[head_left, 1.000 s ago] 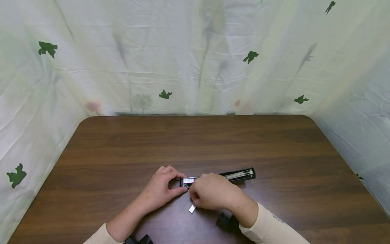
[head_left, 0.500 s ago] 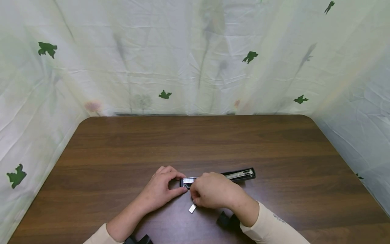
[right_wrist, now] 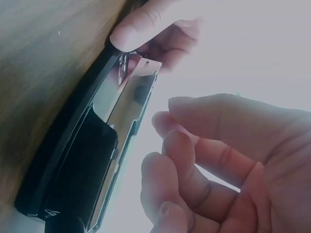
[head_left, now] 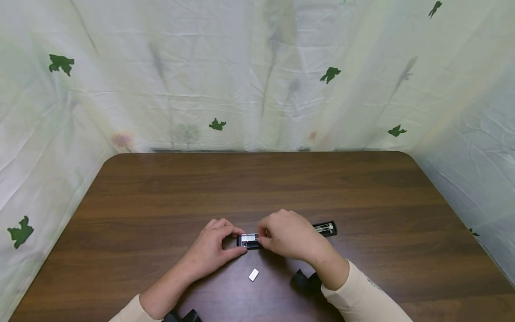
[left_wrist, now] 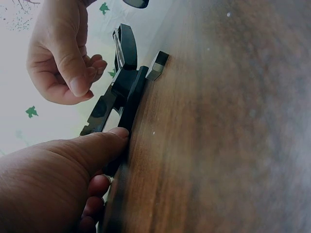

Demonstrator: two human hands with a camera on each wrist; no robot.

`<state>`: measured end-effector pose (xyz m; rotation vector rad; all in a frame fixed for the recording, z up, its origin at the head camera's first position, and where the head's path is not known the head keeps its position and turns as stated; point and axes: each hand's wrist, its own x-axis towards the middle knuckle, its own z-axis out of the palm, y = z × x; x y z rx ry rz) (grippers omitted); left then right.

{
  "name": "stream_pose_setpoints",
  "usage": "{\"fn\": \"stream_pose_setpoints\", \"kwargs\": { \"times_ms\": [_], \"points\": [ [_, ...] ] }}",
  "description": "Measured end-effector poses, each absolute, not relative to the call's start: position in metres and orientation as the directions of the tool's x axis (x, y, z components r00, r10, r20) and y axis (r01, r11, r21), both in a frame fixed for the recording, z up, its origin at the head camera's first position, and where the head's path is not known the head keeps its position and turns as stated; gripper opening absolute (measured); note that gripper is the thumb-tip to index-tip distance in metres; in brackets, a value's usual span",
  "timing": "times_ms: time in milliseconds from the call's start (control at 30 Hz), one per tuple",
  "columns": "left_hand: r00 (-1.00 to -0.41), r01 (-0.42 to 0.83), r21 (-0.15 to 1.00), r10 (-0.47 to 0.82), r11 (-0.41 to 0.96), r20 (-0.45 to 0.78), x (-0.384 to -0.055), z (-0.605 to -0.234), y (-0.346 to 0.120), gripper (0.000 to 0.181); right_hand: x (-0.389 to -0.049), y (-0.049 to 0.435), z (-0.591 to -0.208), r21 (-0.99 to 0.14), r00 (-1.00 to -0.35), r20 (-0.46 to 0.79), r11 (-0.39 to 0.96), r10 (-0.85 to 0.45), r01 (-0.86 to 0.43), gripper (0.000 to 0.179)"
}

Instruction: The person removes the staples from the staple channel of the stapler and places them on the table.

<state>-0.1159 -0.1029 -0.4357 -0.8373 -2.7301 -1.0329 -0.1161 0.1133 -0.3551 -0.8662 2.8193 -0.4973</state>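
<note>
A black stapler (head_left: 248, 241) lies opened out on the table, its metal staple channel (right_wrist: 127, 99) showing. My left hand (head_left: 219, 245) grips one end of it between thumb and fingers. Over its middle hovers my right hand (head_left: 291, 235), fingers loosely curled and thumb near the index fingertip. In the right wrist view these fingers (right_wrist: 180, 145) stand apart from the channel, and nothing shows between them. The stapler's top arm (head_left: 327, 228) reaches out beyond the right hand. A short silver block, apparently a strip of staples (head_left: 253, 274), lies on the table in front.
The brown wooden table (head_left: 161, 192) runs back to a pale patterned curtain (head_left: 241, 67) with green leaf-like patches. Black wrist devices (head_left: 306, 281) show under both forearms.
My right hand has moved away from the silver staple strip, up and slightly right over the stapler, and the strip now lies fully in sight. The left hand stays put.
</note>
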Motion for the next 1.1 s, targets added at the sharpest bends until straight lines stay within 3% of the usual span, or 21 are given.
{"fn": "stream_pose_setpoints", "kwargs": {
  "times_ms": [1100],
  "points": [
    [-0.843, 0.53, 0.578, 0.459, 0.62, 0.281, -0.1161, -0.4364, -0.1031, 0.031, -0.1174, 0.1069, -0.3638, -0.283, -0.848, -0.062, 0.824, -0.526, -0.491, 0.019]
  ]
}}
